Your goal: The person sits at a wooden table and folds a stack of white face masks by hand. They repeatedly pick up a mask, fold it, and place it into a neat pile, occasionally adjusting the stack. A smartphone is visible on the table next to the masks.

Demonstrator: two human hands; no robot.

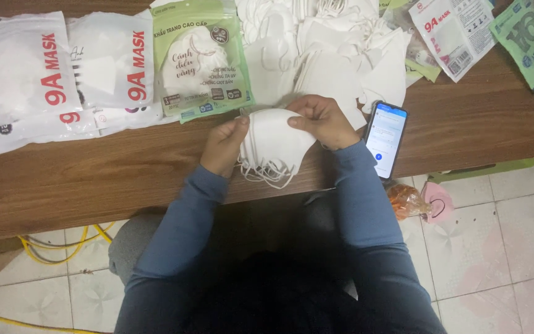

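Note:
Both my hands hold a small stack of white folded face masks (275, 141) just above the near edge of a brown wooden table (94, 179). My left hand (224, 145) pinches the stack's left end. My right hand (324, 120) grips its top right edge. White ear loops dangle below the stack. Behind my hands lies a loose heap of more white masks (329, 55).
White mask pouches with red print (63, 74) and a green pouch (200, 59) lie at the left. More pouches (458, 34) sit at the far right. A phone with a lit screen (385, 139) rests by my right wrist. Yellow cable (57, 250) and a pink mask (438, 204) lie on the tiled floor.

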